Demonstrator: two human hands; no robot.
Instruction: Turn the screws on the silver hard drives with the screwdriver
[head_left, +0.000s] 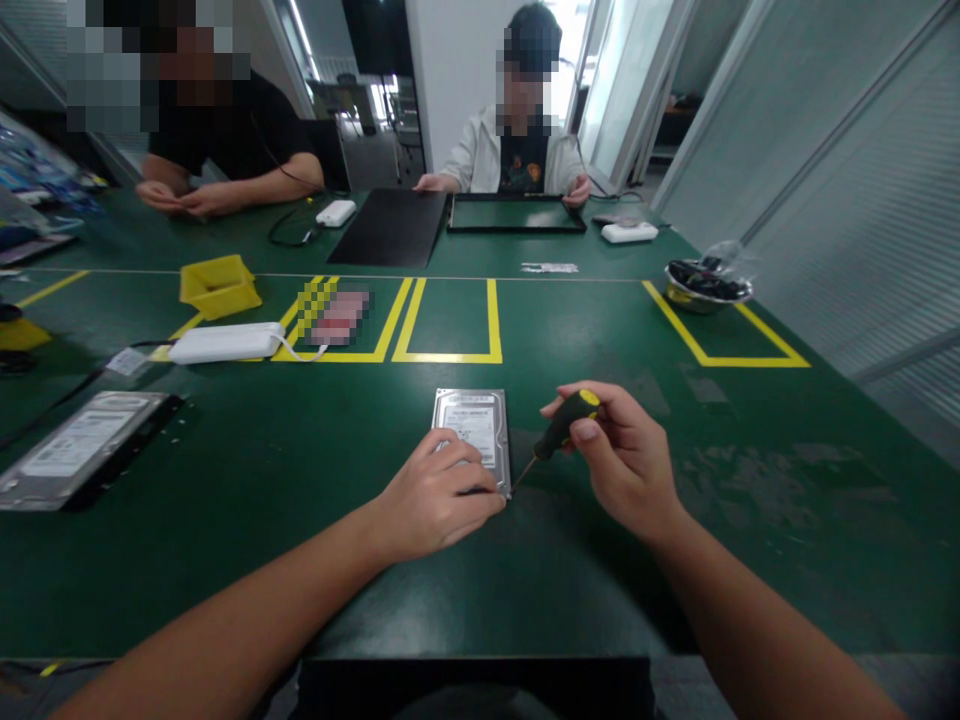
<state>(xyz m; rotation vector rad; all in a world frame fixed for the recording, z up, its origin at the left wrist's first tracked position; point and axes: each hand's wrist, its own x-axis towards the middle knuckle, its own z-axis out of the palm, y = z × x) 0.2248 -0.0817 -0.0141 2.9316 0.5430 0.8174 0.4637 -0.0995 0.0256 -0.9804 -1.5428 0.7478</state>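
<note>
A silver hard drive (475, 425) with a white label lies flat on the green table (300, 500) in front of me. My left hand (435, 498) rests on its near edge, fingers pressed on the near right corner. My right hand (622, 455) grips a black and yellow screwdriver (564, 422), tilted down to the left. Its thin tip touches the drive's near right corner by my left fingertips.
A second hard drive (79, 445) lies at the left. Behind are a white power box (225, 342), a yellow bin (219, 285) and yellow tape squares (450, 355). A metal bowl (705, 285) sits at the right. Two people sit across with flat panels (516, 214).
</note>
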